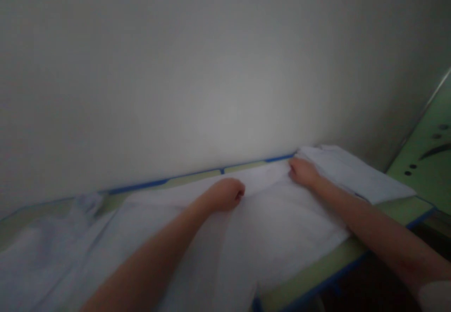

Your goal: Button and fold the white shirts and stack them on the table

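Observed a white cloth (275, 222) spread across the middle of a green surface (306, 274) with blue trim, set against a pale wall (225, 67). Noted along the cloth's far side, apparently, a turned-over strip. Recorded at right: folded white fabric (359, 173), lying flat toward the right end of the surface. Recorded at left: rumpled white fabric (38, 241), blurred; cannot tell whether separate from the cloth.

Found the left hand (227, 194) near the middle of the strip, fingers curled closed, gripping the cloth at the strip's near border. Found the right hand (303, 172) at the cloth's far right corner, beside the folded fabric, fingers closed and apparently pinching the corner. Cannot tell, owing to blur, the number of layers in either grip.

Judged as work on the strip. Advised: draw evenly between both grips to take out slack, with the strip's border parallel to the far trim. Raise slightly clear of the layer beneath before pulling, to avoid dragging in creases. Mind the right forearm (355, 208), close enough to the folded fabric to risk disturbing it. Release only after laying the strip flat, then smooth toward the ends.
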`<state>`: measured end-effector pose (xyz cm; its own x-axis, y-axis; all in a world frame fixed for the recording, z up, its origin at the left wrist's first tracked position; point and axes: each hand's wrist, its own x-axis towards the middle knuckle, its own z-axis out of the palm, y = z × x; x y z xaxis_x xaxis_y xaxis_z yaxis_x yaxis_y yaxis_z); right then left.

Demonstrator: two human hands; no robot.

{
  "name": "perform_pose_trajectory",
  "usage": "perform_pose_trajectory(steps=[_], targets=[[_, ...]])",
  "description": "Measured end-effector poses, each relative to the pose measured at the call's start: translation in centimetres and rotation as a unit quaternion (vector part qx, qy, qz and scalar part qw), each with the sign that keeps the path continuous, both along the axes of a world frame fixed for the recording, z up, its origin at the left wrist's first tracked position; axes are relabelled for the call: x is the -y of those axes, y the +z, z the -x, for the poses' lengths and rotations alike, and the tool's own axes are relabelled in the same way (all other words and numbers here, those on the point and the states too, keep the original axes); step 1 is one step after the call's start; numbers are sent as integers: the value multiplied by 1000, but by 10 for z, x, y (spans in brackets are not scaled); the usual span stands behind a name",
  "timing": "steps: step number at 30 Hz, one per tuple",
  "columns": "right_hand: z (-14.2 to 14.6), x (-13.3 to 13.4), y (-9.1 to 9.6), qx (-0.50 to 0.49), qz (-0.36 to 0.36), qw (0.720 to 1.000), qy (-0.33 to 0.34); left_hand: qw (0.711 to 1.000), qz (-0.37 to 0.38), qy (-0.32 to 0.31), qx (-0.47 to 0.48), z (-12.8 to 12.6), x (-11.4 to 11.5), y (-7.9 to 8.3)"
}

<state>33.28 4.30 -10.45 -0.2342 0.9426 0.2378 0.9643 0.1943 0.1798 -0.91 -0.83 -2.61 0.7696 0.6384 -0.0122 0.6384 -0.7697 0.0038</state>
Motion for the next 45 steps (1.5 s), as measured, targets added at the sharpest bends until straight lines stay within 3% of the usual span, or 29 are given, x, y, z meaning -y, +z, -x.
perform_pose_trajectory(steps=[6, 12, 15, 18, 20, 25, 29, 35, 45], targets=[[-6, -7, -3, 18, 57, 998, 32, 1000, 1, -6, 12, 1, -1, 1], [-18, -8, -9, -68, 20, 988, 136, 1000, 12, 13, -3, 1, -1, 1], [-25, -12, -11, -175, 131, 960, 176, 999, 20, 7, -27, 1, 1, -1], [-29, -21, -5, -282, 238, 916, 156, 998, 43, 0, -51, 2, 3, 0], [-29, -29, 1, -326, 258, 899, 134, 997, 55, 2, -56, 2, 3, 1], [-21, -44, 2, -312, 220, 924, -15, 993, 87, 24, -71, 4, 6, 2], [-16, -51, -7, -295, 216, 928, -71, 991, 112, 29, -64, 4, 7, 3], [-3, -69, -13, -268, 177, 940, -110, 989, 135, 37, -55, 5, 4, 0], [-7, -87, -16, -263, 32, 953, -145, 988, 143, 32, -46, 6, 3, -3]])
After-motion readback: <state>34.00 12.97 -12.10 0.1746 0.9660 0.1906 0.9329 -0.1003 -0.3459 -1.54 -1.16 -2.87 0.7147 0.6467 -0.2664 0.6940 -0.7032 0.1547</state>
